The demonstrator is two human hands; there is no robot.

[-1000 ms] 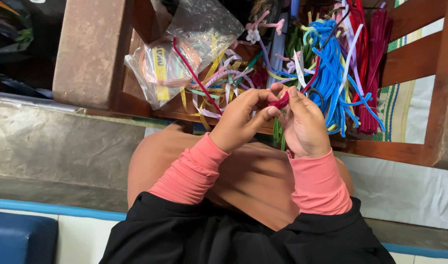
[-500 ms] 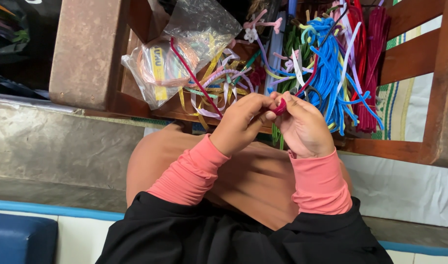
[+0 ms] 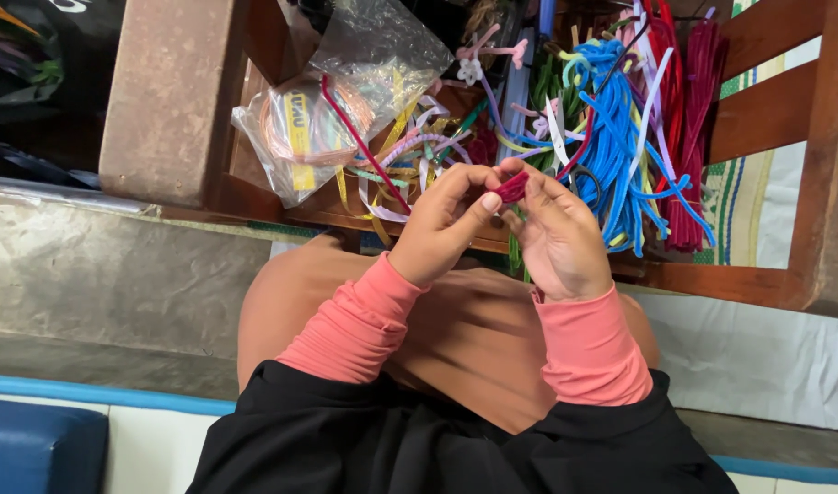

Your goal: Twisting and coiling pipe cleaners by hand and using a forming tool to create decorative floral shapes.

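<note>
A brown wooden tray [image 3: 767, 284] holds a heap of blue fuzzy craft wires [image 3: 620, 155] at 1 o'clock and a clear plastic bag [image 3: 300, 137] at 11 o'clock. Near the middle, the left hand [image 3: 446, 224] and right hand [image 3: 558, 233] both pinch one small dark red fuzzy wire piece [image 3: 511, 187] between their fingertips.
</note>
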